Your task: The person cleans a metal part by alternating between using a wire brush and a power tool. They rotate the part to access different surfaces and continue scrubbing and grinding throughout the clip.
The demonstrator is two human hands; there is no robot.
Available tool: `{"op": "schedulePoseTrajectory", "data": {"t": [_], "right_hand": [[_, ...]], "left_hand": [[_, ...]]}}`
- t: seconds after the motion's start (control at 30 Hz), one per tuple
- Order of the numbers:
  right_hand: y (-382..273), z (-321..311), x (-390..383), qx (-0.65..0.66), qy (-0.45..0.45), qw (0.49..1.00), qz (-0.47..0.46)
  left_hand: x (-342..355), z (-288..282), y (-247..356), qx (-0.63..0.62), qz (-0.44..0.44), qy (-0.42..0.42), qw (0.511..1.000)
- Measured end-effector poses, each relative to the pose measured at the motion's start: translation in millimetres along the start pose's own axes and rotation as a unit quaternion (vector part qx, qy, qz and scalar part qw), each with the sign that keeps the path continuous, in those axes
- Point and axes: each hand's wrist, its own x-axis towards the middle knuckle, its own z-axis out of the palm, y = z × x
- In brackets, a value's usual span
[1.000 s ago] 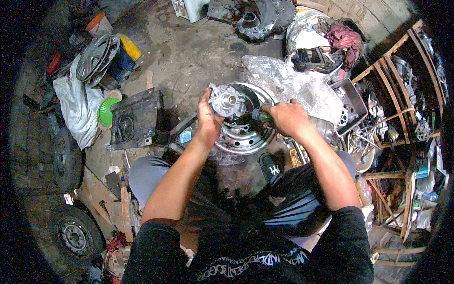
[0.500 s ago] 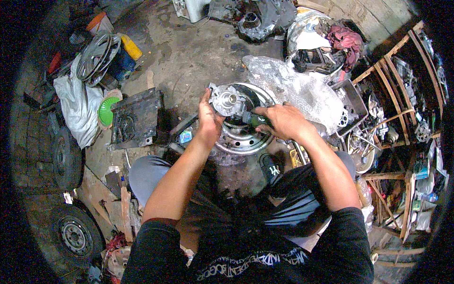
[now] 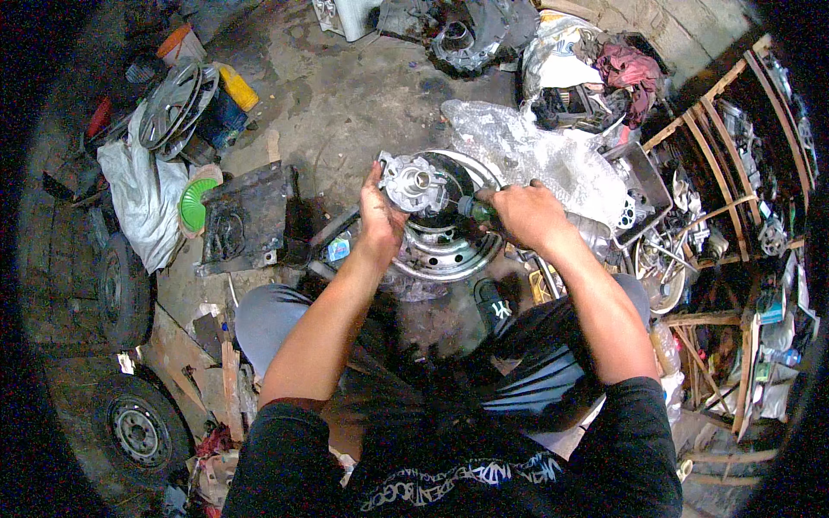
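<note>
In my left hand [image 3: 381, 216] is a round, silver cast-metal housing [image 3: 417, 180] with a raised centre bore; my fingers and thumb are closed on its left and lower edge. My right hand [image 3: 528, 212] grips a dark green, grey-collared hand tool [image 3: 476, 209] from the right. The collar end points left at the housing, with a small gap between them. What kind of tool it is I cannot make out, as my fingers cover most of it. Below both hands lies a silver wheel rim [image 3: 449, 261], partly hidden by the housing.
Bubble wrap [image 3: 535, 147] and a grey metal box [image 3: 649, 194] of parts lie to the right, before wooden shelving [image 3: 721, 155]. A black panel [image 3: 250, 216], a green round piece [image 3: 197, 203] and tyres [image 3: 138, 427] are at left. A large gearbox-like casting [image 3: 471, 39] sits at the far side.
My right hand has drawn the green tool slightly to the right, away from the housing. The left hand and the housing have stayed nearly in place.
</note>
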Motion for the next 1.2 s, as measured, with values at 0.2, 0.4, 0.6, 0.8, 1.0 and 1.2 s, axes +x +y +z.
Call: {"op": "schedulePoseTrajectory", "data": {"t": [0.2, 0.4, 0.6, 0.8, 1.0, 1.2], "right_hand": [[16, 8, 3, -0.032, -0.016, 0.999, 0.011], [30, 1, -1, 0.037, 0.031, 0.996, 0.071], [51, -17, -40, 0.027, 0.114, 0.991, 0.071], [39, -48, -74, -0.086, 0.149, 0.981, 0.095], [30, -96, -86, -0.214, 0.148, 0.964, 0.059], [23, -127, -77, -0.289, 0.162, 0.944, 0.013]], "left_hand": [[-4, 6, 1, 0.007, -0.004, -0.007, 1.0], [-5, 21, 3, 0.028, 0.01, -0.017, 0.999], [-7, 53, -3, 0.061, -0.017, -0.031, 0.998], [6, 66, -17, 0.04, -0.049, -0.059, 0.996], [1, 81, -28, 0.03, -0.065, -0.103, 0.992], [-14, 98, -30, 0.078, -0.074, -0.149, 0.983]]}}
